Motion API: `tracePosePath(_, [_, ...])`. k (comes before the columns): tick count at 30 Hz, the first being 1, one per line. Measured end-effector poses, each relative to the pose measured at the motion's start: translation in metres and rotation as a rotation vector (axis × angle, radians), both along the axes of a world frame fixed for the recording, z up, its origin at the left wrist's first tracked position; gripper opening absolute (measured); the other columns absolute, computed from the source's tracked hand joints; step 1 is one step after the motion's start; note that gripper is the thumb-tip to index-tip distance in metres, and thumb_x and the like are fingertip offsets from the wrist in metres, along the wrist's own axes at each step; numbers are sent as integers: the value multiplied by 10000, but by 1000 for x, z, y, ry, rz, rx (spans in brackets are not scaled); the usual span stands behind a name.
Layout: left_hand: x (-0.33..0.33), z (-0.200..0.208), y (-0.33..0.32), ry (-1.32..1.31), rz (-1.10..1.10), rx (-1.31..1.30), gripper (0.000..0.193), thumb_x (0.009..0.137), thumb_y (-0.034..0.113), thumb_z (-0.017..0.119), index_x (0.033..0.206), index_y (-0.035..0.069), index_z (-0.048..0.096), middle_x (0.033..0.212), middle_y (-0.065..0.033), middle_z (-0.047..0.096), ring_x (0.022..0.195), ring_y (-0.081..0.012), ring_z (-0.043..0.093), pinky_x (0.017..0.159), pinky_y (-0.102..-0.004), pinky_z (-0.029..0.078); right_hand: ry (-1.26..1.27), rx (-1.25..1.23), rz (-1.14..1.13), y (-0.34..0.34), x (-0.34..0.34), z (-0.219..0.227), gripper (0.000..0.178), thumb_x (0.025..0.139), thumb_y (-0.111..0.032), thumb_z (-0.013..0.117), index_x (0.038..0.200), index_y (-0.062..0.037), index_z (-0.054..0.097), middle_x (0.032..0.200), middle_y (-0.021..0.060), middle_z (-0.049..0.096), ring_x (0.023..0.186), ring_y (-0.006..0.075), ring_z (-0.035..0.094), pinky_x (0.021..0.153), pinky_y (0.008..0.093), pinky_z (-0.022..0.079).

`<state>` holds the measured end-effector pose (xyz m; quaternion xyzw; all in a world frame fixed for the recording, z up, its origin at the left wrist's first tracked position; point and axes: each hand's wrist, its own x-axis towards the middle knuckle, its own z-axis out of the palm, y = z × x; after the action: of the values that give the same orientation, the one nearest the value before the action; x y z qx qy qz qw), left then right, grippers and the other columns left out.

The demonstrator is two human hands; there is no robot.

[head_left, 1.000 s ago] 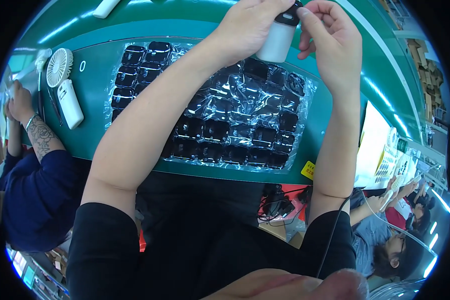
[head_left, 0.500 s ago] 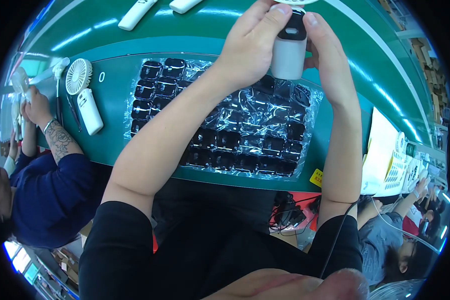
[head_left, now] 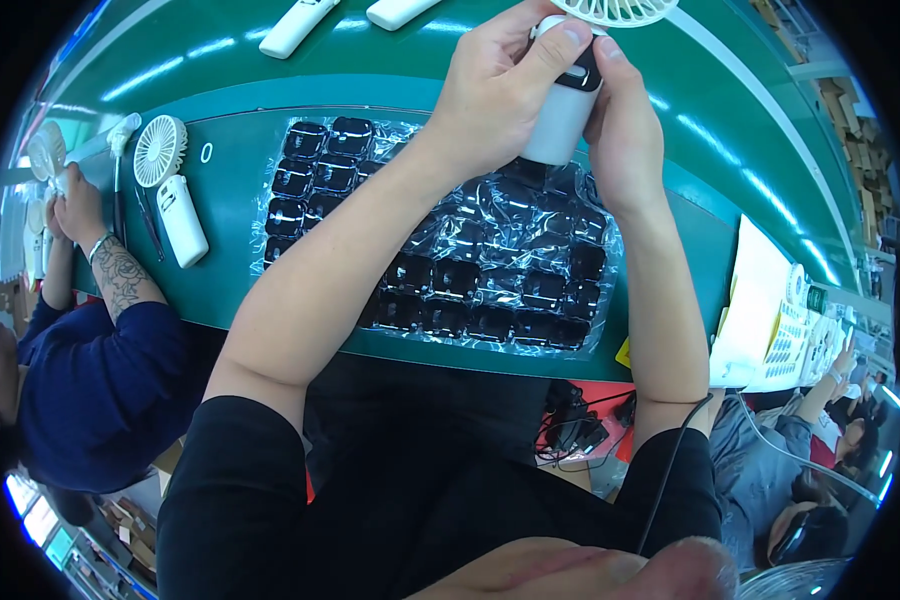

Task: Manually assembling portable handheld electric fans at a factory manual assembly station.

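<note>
Both my hands hold a white handheld fan (head_left: pixel 560 125) at the top of the view. A black glossy panel shows on the upper part of its handle, and its round grille is cut off by the top edge. My left hand (head_left: pixel 500 90) grips it from the left, thumb pressed on the black panel. From the other side, my right hand (head_left: pixel 625 125) closes on it with the thumb near the panel's right edge. Below lies a clear plastic tray (head_left: pixel 460 240) with several black glossy panels in its pockets.
Another white fan (head_left: pixel 175 205) lies on the green table to the left, beside a dark screwdriver. Two white handles (head_left: pixel 300 22) rest at the far edge. Papers (head_left: pixel 755 310) lie at right. A co-worker with a tattooed forearm (head_left: pixel 120 270) handles a fan at left; others sit at right.
The fan in my hands has shifted slightly left and tilted, bringing more of its grille into view. My right hand and forearm moved left with it. At left, the co-worker's fan has turned.
</note>
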<state>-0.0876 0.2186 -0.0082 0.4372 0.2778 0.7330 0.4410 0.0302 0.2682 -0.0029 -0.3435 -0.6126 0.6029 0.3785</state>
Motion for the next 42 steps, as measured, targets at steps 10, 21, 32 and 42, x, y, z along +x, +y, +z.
tracePosePath(10, [-20, -36, 15, -150, -176, -227, 285, 1050, 182, 532, 1262, -3, 576, 947, -34, 658, 746, -98, 632, 576, -225, 516, 144, -138, 224, 2, 4, 11, 466, 1058, -400, 392, 1132, 14, 594, 887, 111, 659, 751, 174, 656, 611, 305, 540])
tracePosePath(21, [-8, 7, -1, -35, -57, -38, 386, 993, 92, 590, 1356, -11, 510, 1013, -71, 654, 781, -117, 648, 554, -239, 536, 208, -97, 235, 2, 8, 21, 397, 1038, -331, 428, 1022, 26, 600, 747, 125, 646, 579, 178, 626, 465, 290, 499])
tracePosePath(32, [-23, 1, 5, -156, -53, -188, 295, 965, 129, 647, 1226, -4, 614, 962, -30, 668, 815, -91, 635, 605, -232, 521, 171, 75, 208, -6, 2, 11, 374, 1039, -339, 478, 1009, -2, 638, 809, 107, 676, 548, 148, 622, 436, 254, 479])
tracePosePath(42, [-8, -2, -4, 71, 177, -221, 368, 975, 371, 622, 1073, 20, 671, 945, -61, 705, 701, -95, 606, 615, -239, 499, 64, 34, 165, -12, 0, 8, 370, 1030, -326, 506, 1038, 23, 628, 805, 128, 669, 534, 155, 625, 414, 262, 484])
